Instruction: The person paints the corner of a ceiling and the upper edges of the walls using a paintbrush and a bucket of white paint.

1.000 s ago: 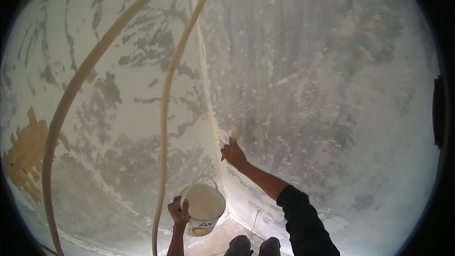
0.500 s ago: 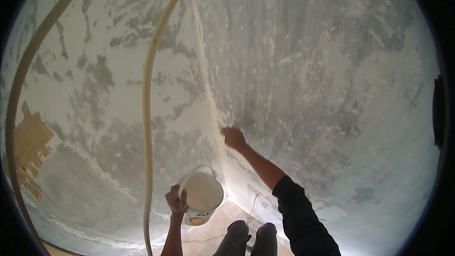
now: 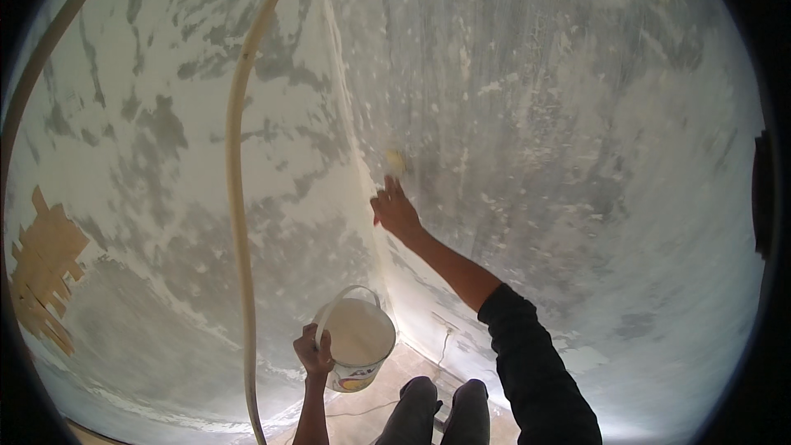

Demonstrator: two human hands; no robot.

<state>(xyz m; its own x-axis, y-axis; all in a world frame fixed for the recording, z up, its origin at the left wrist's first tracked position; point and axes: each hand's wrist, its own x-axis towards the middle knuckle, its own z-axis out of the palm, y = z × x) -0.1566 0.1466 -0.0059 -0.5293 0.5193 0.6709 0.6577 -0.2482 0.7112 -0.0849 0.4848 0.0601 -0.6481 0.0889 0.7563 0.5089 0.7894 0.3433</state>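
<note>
My left hand (image 3: 315, 352) grips a white plastic bucket (image 3: 356, 375) at its rim, where the raised handle (image 3: 334, 311) meets it. Inside is a pale, off-white content (image 3: 358, 331). My right hand (image 3: 396, 210) is up at the wall corner, its fingers closed around a paintbrush (image 3: 395, 163) with a pale yellowish head. The head points upward against or close to the grey right wall (image 3: 527, 132); whether it touches is not plain. A bit of red shows beneath my fingers, perhaps the handle's end.
A pale strip (image 3: 350, 128) runs down the corner between the two patchy walls. Two wooden poles stand on the left, the nearer pole (image 3: 236, 156) left of the bucket. Brown strips (image 3: 48, 255) cover part of the left wall. A thin cable (image 3: 445, 350) hangs low near the floor.
My right hand has turned upward, bringing the brush head into sight above my fingers. The bucket stays in my left hand, and the view has shifted slightly.
</note>
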